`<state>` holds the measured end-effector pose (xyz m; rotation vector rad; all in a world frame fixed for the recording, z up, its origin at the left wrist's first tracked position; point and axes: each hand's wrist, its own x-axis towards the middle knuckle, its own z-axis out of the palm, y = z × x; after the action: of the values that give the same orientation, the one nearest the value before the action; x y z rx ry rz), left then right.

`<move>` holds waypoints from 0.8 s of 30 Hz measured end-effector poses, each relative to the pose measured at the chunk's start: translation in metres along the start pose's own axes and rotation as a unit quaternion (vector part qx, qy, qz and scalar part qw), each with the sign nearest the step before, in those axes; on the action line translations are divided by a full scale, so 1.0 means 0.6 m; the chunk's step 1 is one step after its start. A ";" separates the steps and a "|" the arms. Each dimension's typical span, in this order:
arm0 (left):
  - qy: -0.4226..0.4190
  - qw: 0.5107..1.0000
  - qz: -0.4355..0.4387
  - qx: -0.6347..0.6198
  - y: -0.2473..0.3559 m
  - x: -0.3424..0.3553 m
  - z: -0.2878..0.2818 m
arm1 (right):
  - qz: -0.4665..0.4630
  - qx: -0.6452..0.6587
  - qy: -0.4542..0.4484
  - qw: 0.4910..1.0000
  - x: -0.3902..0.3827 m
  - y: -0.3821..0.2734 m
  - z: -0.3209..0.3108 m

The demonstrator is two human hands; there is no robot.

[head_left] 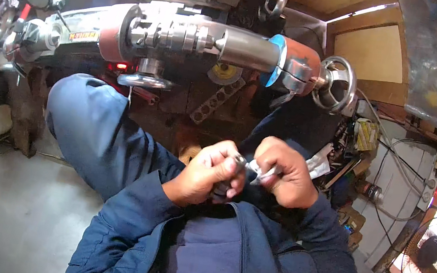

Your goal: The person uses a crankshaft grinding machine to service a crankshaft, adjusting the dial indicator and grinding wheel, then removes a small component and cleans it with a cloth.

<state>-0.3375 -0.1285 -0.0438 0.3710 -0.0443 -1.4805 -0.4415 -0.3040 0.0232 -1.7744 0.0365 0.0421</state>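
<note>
In front of my torso, my left hand (207, 172) is closed round a small metal part (240, 161), its thumb on top; most of the part is hidden by the fingers. My right hand (286, 176) is closed in a pinch on a pale, crumpled cloth (255, 168) right beside that part, apparently touching it. More white cloth (320, 161) shows behind my right hand. Both hands are low over my lap, below the machine.
A grinding or lathe-like machine (249, 50) with handwheels (335, 86) spans the view above my hands. A perforated metal plate (215, 102) lies beneath it. At right are cluttered tools, cables, a wooden panel (365, 57) and a fan (429, 250). My knee (83, 104) juts left.
</note>
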 end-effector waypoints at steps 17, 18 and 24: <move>0.001 0.985 0.142 0.098 0.016 0.021 0.003 | 0.056 -0.428 0.323 0.842 -0.124 0.028 -0.017; 0.002 0.985 0.142 0.100 0.016 0.021 0.004 | 0.054 -0.426 0.324 0.843 -0.124 0.023 -0.016; 0.015 0.973 0.170 0.153 0.010 0.025 -0.008 | 0.038 -0.531 0.244 0.811 -0.147 0.033 0.002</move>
<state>-0.3291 -0.1422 -0.0496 0.6037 -0.3001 -1.1268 -0.5306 -0.3068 0.0082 -2.8670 0.5532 -0.4203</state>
